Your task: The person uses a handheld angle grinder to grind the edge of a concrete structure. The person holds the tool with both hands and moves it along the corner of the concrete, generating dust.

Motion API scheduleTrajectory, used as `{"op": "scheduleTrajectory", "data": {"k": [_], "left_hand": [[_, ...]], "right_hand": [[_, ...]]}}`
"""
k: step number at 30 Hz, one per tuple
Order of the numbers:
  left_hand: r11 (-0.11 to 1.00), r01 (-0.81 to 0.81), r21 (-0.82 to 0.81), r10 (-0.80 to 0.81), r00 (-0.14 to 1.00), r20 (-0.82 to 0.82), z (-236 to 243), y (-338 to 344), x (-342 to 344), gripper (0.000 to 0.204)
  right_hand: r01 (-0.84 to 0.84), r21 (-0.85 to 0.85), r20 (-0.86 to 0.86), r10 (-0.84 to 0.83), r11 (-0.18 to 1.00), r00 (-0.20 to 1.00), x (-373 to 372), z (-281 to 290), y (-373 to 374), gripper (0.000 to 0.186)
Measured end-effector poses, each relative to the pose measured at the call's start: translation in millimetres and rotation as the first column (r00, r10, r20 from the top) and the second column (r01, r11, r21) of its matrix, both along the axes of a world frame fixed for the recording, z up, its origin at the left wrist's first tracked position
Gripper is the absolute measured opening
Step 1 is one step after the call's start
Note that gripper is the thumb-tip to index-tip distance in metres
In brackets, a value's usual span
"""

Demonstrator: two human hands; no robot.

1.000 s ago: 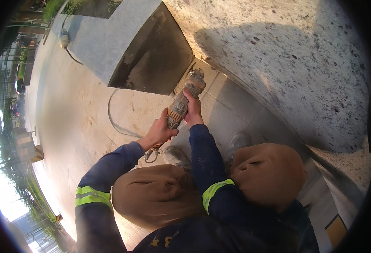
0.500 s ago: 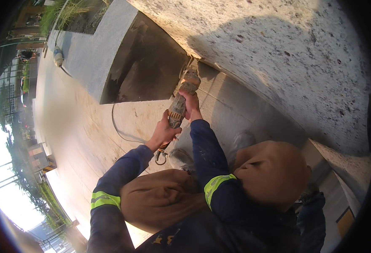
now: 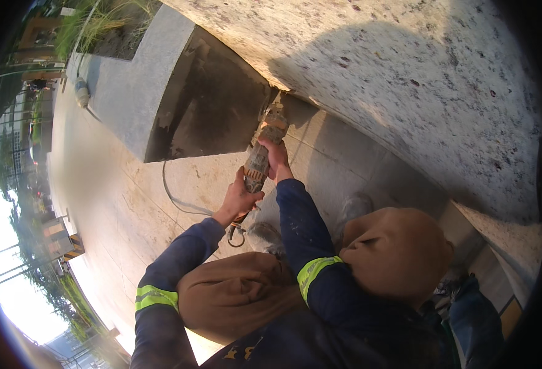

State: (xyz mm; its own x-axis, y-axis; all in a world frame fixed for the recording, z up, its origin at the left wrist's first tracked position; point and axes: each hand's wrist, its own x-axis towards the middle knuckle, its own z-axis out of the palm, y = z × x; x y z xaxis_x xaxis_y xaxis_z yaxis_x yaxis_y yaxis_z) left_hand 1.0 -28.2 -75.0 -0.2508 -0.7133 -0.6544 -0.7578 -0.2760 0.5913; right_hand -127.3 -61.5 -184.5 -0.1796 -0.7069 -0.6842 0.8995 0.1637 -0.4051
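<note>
A dusty angle grinder [image 3: 257, 167] with orange parts is held in both hands, its head pointing away from me. My left hand [image 3: 240, 200] wraps round the rear of its body, near the cord end. Farther forward, my right hand [image 3: 275, 157] grips the body just behind the head. The grinder's head reaches the inner corner where a dark, smeared panel [image 3: 212, 101] meets a speckled stone wall [image 3: 406, 92]. Whether its disc touches the surface is hidden. A cord loop [image 3: 236, 237] hangs at the rear end.
My brown-covered knees [image 3: 240, 295] and dusty shoes [image 3: 264, 237] are close below the tool. A cable [image 3: 171, 195] curves over the pale paving. On the grey ledge lies a cable connector [image 3: 82, 92], near a grassy planter [image 3: 108, 31]. Dark blue fabric [image 3: 477, 317] shows at lower right.
The view has shifted slightly. Both hands keep their grip on the angle grinder, whose head stays at the corner. The dark blue fabric at lower right has moved farther right.
</note>
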Motion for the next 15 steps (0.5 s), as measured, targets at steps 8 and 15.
{"op": "scheduleTrajectory", "data": {"k": [8,15], "left_hand": [[1.0,0.017,-0.006,-0.017,0.999,0.045,-6,1,1,0.096],[1.0,0.003,0.005,-0.004,1.0,0.027,-4,-2,2,0.095]], "right_hand": [[-0.006,-0.053,0.027,0.008,0.999,1.0,1,-12,2,0.057],[-0.012,-0.033,0.049,0.014,0.999,0.999,2,-7,0,0.055]]}}
